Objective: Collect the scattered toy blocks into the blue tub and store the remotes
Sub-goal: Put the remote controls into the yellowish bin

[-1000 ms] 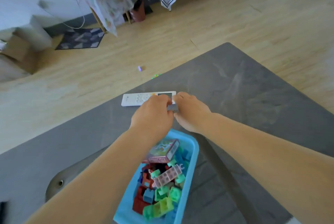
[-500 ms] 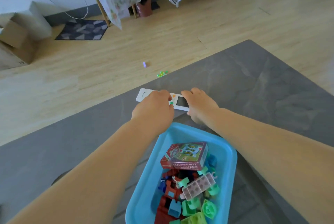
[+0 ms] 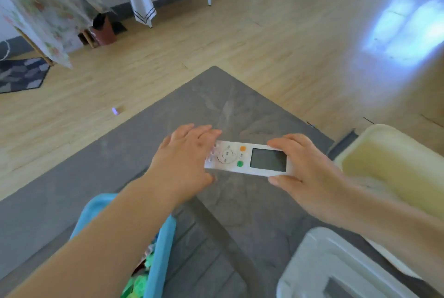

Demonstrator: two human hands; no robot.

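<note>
surface: grey table (image 3: 240,110) over wooden floor
remote (image 3: 248,158): your right hand (image 3: 310,177) pinches its screen end
left hand (image 3: 185,160): fingers spread loosely over its buttons
blue tub (image 3: 161,257): under your left forearm

Two bare arms reach in from the bottom. No sleeves cover them up to the edge of the view. The left hand (image 3: 185,160) and the right hand (image 3: 310,177) wear no gloves, rings, watches or bands. The fingernails are short and plain.

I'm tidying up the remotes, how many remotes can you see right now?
1. A white remote held between the left hand and right hand over the grey table. Others may be out of view.
</note>
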